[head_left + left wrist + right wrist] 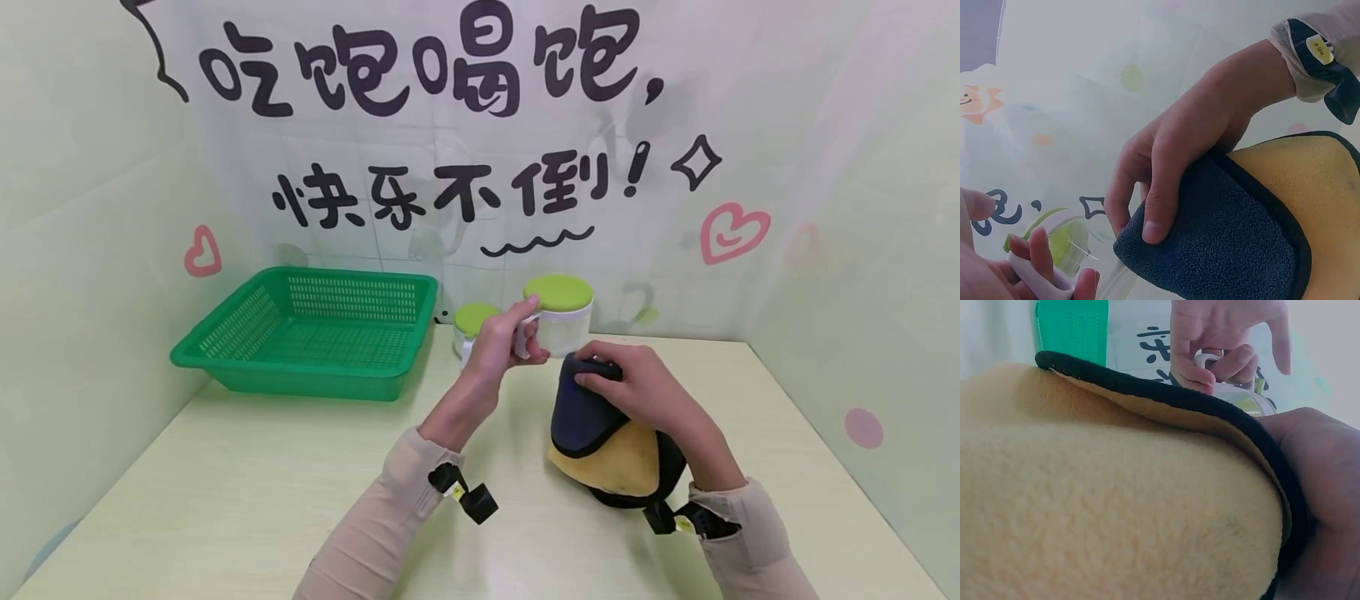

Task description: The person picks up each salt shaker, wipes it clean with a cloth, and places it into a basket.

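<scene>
My left hand [510,333] grips the white handle of a clear jar [564,332] with a green lid [558,293], near the back of the table. In the left wrist view its fingers are curled through the handle [1038,275]. My right hand [637,379] pinches a folded cloth [588,412], dark blue on one side and yellow on the other with black edging. The cloth hangs just in front of the jar, its blue part uppermost by the fingers. In the right wrist view the cloth's yellow side [1116,500] fills most of the picture and hides part of the right hand.
A smaller jar [474,321] with a green lid stands behind my left hand. To its left, a green perforated basket [300,383] sits at the back of the pale table [247,483]. A printed wall sheet [435,142] with dark lettering rises behind.
</scene>
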A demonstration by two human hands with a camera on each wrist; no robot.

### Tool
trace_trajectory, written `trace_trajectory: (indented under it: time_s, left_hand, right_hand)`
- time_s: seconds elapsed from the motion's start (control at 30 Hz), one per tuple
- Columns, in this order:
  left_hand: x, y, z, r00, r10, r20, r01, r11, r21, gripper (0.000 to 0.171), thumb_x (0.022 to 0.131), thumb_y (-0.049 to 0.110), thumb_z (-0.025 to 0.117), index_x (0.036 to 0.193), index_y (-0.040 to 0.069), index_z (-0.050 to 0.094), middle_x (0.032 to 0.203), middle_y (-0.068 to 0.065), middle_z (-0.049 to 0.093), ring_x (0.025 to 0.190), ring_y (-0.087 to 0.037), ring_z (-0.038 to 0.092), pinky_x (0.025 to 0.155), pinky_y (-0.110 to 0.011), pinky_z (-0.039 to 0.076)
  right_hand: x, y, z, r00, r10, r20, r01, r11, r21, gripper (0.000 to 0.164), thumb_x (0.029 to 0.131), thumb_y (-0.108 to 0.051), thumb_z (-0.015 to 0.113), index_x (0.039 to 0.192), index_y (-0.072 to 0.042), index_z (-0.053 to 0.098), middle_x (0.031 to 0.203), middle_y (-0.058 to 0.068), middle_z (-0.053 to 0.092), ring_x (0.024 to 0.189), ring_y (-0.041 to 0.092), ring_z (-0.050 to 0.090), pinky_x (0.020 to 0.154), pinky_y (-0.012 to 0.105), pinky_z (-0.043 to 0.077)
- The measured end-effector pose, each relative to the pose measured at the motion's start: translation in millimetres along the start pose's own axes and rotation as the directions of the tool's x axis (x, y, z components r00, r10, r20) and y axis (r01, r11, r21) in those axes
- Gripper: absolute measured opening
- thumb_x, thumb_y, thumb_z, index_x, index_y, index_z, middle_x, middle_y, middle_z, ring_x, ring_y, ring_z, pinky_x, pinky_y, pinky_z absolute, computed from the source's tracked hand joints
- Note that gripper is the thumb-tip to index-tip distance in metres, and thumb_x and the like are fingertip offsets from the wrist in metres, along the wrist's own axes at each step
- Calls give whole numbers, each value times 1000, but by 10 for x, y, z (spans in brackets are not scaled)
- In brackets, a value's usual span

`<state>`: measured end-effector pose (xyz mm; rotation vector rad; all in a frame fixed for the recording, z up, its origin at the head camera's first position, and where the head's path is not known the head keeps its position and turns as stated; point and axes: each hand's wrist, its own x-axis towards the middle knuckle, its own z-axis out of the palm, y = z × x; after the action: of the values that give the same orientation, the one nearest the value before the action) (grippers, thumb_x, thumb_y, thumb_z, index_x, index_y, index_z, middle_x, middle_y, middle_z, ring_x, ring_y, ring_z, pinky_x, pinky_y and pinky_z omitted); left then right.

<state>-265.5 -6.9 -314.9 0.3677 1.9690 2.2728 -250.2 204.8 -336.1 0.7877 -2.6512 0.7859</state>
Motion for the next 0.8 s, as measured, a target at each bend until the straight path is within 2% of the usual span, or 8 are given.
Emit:
trace_trajectory:
  time_s: [0.17, 0.43, 0.6, 0.8]
  left_hand:
    - [7, -16, -6, 1000, -2, 0, 2, 1000, 11, 50, 92, 51, 48, 71, 6, 49, 56, -3, 51, 61, -20, 60, 76, -35, 55]
    - [12, -17, 20, 1000, 7, -30, -4, 997, 77, 48, 90, 49, 49, 71, 5, 53, 56, -3, 52, 59, -21, 60, 73, -33, 56]
    - [25, -29, 29, 999, -6, -46, 11, 993, 113, 46, 89, 47, 50, 70, 5, 53, 57, -4, 52, 62, -23, 61, 72, -32, 56]
    - [20, -19, 15, 999, 5, -50, 1, 994, 113, 45, 88, 45, 51, 67, 5, 52, 57, -4, 52, 61, -24, 61, 72, -32, 56]
  right_hand:
    - [-6, -6, -15, 999, -19, -32, 18, 1000, -15, 16, 88, -26, 70, 103, -27, 66, 98, -9, 69, 88, 8, 61, 79, 34, 51]
    - [-22, -20, -55, 981, -30, -189, 29, 1000, -10, 18, 88, -24, 69, 106, -21, 67, 102, -2, 71, 95, 13, 64, 85, 40, 52]
    - [-27, -43, -71, 966, -28, -256, 28, 1000, -4, 19, 88, -22, 70, 107, -20, 67, 101, 0, 71, 93, 13, 65, 82, 37, 52]
    - [-19, -47, -79, 963, -27, -270, 32, 999, 13, 20, 87, -20, 71, 106, -20, 67, 100, 1, 72, 90, 12, 65, 79, 30, 52]
